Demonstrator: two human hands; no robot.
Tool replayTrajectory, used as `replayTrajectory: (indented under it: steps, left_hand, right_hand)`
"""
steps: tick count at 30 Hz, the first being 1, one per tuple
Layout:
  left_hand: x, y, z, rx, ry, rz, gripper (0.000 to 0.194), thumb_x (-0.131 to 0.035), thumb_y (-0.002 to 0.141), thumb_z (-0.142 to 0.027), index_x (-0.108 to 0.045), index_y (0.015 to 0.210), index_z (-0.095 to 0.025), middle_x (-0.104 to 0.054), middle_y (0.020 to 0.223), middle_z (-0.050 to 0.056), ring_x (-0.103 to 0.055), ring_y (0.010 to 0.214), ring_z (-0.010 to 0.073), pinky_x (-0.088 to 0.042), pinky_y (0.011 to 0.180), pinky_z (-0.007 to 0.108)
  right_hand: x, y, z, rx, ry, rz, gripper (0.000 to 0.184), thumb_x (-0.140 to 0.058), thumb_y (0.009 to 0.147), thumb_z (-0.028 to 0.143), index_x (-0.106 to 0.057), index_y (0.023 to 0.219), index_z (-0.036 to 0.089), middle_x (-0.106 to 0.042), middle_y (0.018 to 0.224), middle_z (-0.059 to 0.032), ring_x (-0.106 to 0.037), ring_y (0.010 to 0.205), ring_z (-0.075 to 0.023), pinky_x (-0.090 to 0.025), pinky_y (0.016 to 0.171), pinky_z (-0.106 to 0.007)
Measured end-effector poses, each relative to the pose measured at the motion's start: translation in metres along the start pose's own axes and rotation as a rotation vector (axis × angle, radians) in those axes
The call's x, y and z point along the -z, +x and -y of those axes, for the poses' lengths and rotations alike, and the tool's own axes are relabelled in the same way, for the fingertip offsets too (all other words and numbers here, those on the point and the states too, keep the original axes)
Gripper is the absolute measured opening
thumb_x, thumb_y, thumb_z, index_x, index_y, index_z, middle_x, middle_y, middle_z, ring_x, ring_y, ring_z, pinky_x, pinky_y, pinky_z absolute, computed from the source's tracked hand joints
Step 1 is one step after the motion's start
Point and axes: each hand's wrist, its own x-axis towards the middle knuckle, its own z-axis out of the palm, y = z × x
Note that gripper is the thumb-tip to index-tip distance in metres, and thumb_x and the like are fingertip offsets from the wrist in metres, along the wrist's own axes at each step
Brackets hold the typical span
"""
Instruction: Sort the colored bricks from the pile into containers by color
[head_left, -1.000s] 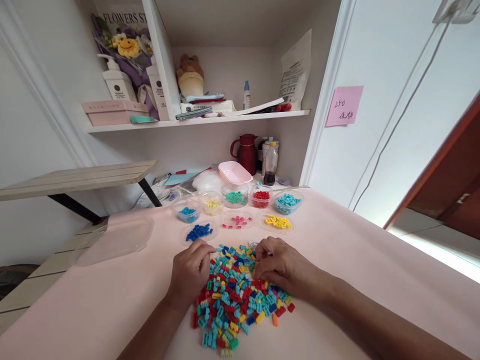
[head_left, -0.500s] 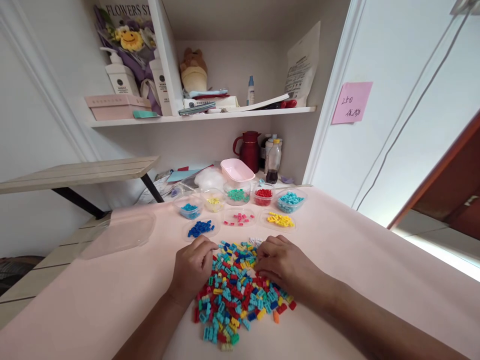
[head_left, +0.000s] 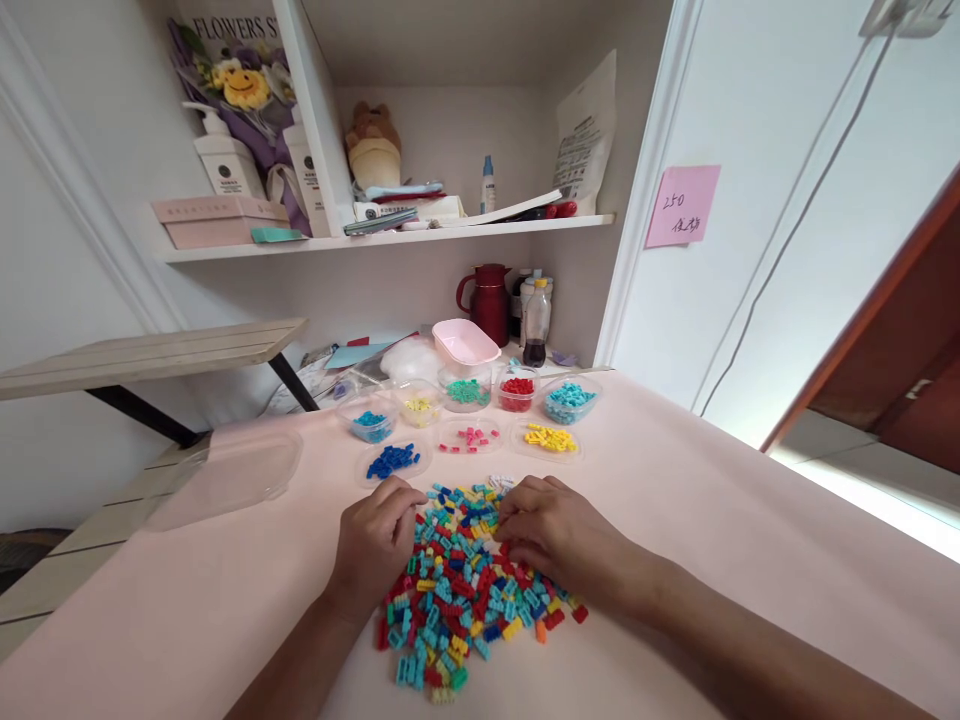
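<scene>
A loose pile of small toy building bricks (head_left: 457,590) in red, turquoise, yellow, blue and green lies in front of me. My left hand (head_left: 379,540) rests at the pile's left edge, its fingers curled in and the thumb against them. Whatever it may hold is hidden. On the pile's right side, my right hand (head_left: 551,530) reaches in with bent fingers touching bricks, a gap showing between thumb and fingers. A few white bricks (head_left: 500,483) lie just beyond its fingertips.
Behind the pile stand clear tubs of sorted bricks: dark blue bricks (head_left: 392,460), pink bricks (head_left: 472,438), yellow bricks (head_left: 550,438), red bricks (head_left: 517,392) and others. A clear lid (head_left: 225,480) lies left. Farther back are a pink basin (head_left: 465,345) and a red jug (head_left: 491,305).
The whole view has shifted slightly, so things sit a little farther left. Both hands stay beside the pile in nearly the same pose; the right fingers have moved a little apart.
</scene>
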Motion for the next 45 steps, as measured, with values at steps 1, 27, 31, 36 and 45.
replayTrajectory:
  steps: [1,27,31,36,45]
  left_hand:
    - [0.0,0.0,0.0,0.001,-0.001,0.003,0.028,-0.041,0.085,-0.008,-0.066,0.082,-0.019,-0.067,0.079,0.002,-0.064,0.072,0.0117,-0.05,0.064,0.022]
    - [0.002,0.006,0.007,-0.14,0.012,-0.111,0.019,-0.049,0.083,-0.015,-0.066,0.082,-0.023,-0.069,0.078,-0.001,-0.068,0.065,0.0101,-0.051,0.058,0.014]
    - [0.003,0.009,0.005,-0.147,0.018,-0.115,0.02,-0.049,0.083,-0.014,-0.066,0.081,-0.023,-0.07,0.077,-0.001,-0.068,0.065,0.0102,-0.051,0.059,0.014]
    - [0.005,0.011,0.001,-0.137,0.029,-0.108,0.02,-0.049,0.083,-0.016,-0.067,0.078,-0.023,-0.07,0.075,0.0,-0.068,0.062,0.01,-0.05,0.055,0.014]
    - [0.005,0.012,-0.001,-0.157,0.036,-0.107,0.021,-0.048,0.083,-0.015,-0.066,0.079,-0.023,-0.07,0.075,-0.001,-0.067,0.062,0.0094,-0.049,0.055,0.014]
  right_hand:
    - [0.0,0.0,0.001,-0.002,-0.004,0.002,0.012,-0.059,0.086,0.023,-0.069,0.09,0.025,-0.066,0.099,-0.004,-0.056,0.092,-0.0204,-0.039,0.082,-0.034]
    - [0.039,-0.013,-0.056,-0.59,0.735,-0.166,0.014,-0.059,0.075,0.026,-0.07,0.08,0.018,-0.067,0.077,-0.0028,-0.058,0.071,-0.0152,-0.042,0.061,-0.025]
    - [0.038,-0.016,-0.059,-0.59,0.193,-0.058,0.009,-0.062,0.068,0.019,-0.07,0.071,0.022,-0.069,0.079,-0.0006,-0.057,0.069,-0.0156,-0.037,0.057,-0.025]
    - [0.037,-0.018,-0.06,-0.553,0.069,0.047,0.014,-0.064,0.068,0.021,-0.07,0.08,0.026,-0.069,0.083,0.0012,-0.058,0.07,-0.0151,-0.035,0.056,-0.024]
    - [0.038,-0.02,-0.062,-0.548,0.059,0.067,0.015,-0.065,0.068,0.019,-0.071,0.08,0.027,-0.07,0.086,0.0013,-0.059,0.072,-0.0159,-0.035,0.057,-0.024]
